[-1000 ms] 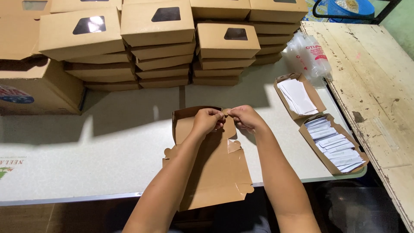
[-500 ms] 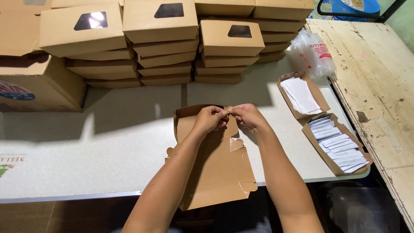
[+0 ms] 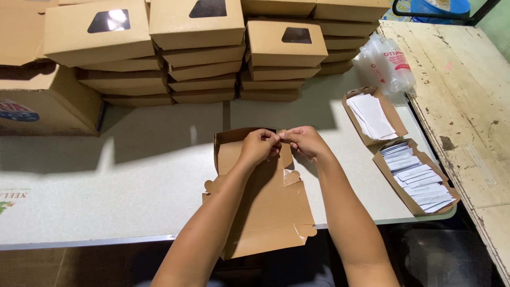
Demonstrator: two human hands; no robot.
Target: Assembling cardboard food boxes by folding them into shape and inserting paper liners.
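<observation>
A pale table (image 3: 106, 191) is holding stacks of brown window boxes (image 3: 196, 32). Two open trays (image 3: 396, 114) are holding white paper slips. The left hand (image 3: 260, 146) and right hand (image 3: 303, 141) are pinching together on the far flap of a flat brown cardboard box (image 3: 265, 212) lying at the table's near edge.

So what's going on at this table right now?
A person is working a flat, unfolded brown cardboard box on a pale table. The left hand and right hand meet at the box's far edge, pinching something small that I can't make out. Behind stand stacks of finished windowed boxes. To the right, two open boxes hold white slips of paper, beside a clear plastic bag.
</observation>
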